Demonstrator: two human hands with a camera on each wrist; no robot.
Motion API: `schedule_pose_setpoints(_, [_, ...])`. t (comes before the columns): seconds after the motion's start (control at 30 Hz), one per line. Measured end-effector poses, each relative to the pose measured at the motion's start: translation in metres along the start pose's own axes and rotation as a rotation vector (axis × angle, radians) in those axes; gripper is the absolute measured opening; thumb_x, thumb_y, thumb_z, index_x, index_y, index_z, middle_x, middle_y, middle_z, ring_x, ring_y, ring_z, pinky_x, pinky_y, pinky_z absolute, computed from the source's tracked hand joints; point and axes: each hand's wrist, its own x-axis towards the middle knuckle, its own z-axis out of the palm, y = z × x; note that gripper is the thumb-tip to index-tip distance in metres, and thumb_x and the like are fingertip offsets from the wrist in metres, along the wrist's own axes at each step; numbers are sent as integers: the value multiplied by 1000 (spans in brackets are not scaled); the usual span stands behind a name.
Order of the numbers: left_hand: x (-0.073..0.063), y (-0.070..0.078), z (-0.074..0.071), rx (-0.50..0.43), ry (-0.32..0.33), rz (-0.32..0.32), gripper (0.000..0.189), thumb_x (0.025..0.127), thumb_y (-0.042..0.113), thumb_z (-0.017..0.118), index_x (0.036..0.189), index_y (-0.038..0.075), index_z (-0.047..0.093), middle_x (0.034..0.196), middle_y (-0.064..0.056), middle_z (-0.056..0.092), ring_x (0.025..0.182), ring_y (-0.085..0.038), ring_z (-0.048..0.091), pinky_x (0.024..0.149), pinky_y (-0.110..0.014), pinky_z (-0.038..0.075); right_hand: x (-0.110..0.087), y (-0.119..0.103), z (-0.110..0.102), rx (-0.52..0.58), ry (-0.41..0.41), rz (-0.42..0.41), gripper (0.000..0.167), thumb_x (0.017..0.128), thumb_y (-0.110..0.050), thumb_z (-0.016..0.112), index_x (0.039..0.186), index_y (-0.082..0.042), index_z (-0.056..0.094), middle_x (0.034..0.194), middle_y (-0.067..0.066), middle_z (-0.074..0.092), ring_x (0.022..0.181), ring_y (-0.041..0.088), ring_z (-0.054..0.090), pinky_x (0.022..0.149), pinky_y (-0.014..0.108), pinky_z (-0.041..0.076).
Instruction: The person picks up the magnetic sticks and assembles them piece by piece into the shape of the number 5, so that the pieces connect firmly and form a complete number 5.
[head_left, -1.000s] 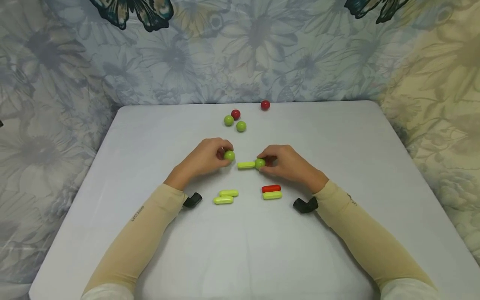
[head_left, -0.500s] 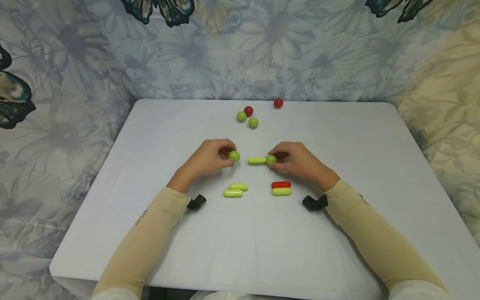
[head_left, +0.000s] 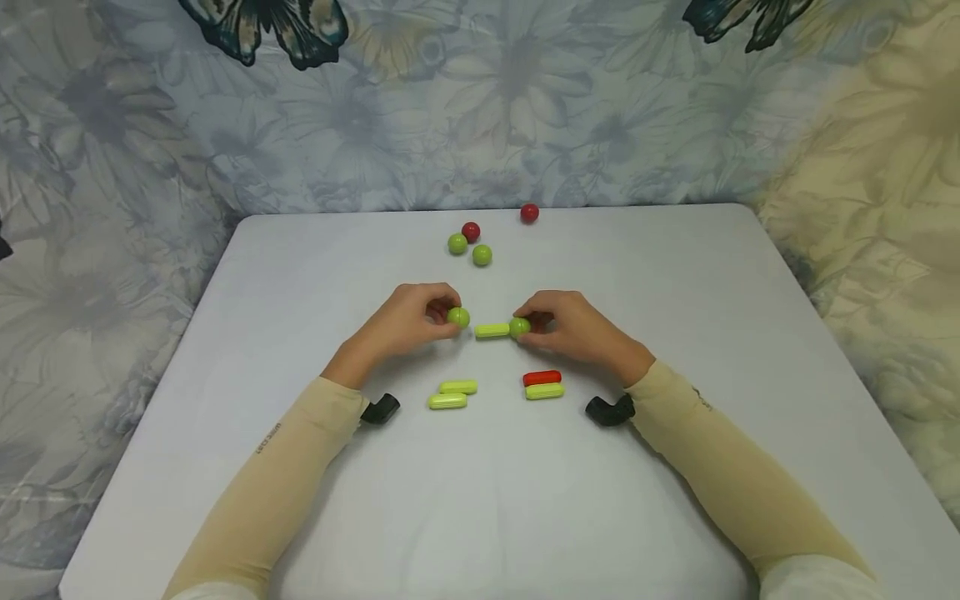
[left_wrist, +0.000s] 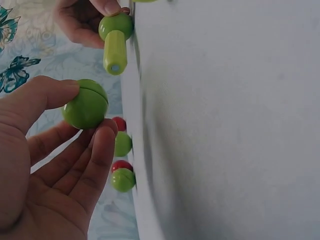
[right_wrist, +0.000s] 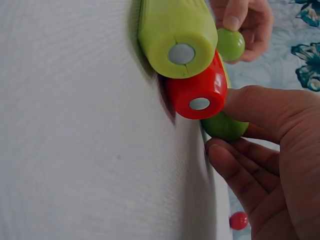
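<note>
Grip, both sides: left hand (head_left: 408,312) pinches a green ball (head_left: 459,317) between thumb and fingertips; right hand (head_left: 566,318) pinches a second green ball (head_left: 520,327), which touches one end of a yellow-green rod (head_left: 492,331). All of this sits at mid-frame in my head view; the rod's free end points at the left-hand ball, a narrow gap between.

Step in hand, my judgement: joining balls to rod, one end made, the other not yet. Next move, I'd say, calls for lining up the left ball with that free end and closing the gap while the right steadies the piece.

Materials: balls glossy, plastic-looking, the left one with a fine seam. Rods ribbed, with tapered ends; a grey disc (left_wrist: 115,68) is set in the free tip, possibly a magnet or steel. Below centre: two yellow-green rods (head_left: 457,387) and a red rod (head_left: 542,377) beside another yellow-green one (head_left: 544,391). Upper centre: two red balls (head_left: 471,232), two green. White tabletop (head_left: 675,283), matt, faintly creased.
</note>
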Motion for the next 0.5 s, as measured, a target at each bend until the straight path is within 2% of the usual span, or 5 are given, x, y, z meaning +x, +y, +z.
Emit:
schedule_pose_setpoints(0.23, [1,-8,-1,-11,-4,-2,25,94,17,87,115,12,74,101,1,72,92,-16,66,88,-36,55,8,0,3,-12,7,11,33,93,-13,90,124,-8,79,104,-3,72,91,15,66,85,36,58])
schedule_pose_setpoints(0.5, [8,-10,3,-45,-33,6,23,93,14,88,112,11,75,100,1,74,90,-16,68,86,-35,57,4,6,1,-20,37,46,34,93,-14,89,125,-8,79,105,-1,73,92,16,65,86,36,57])
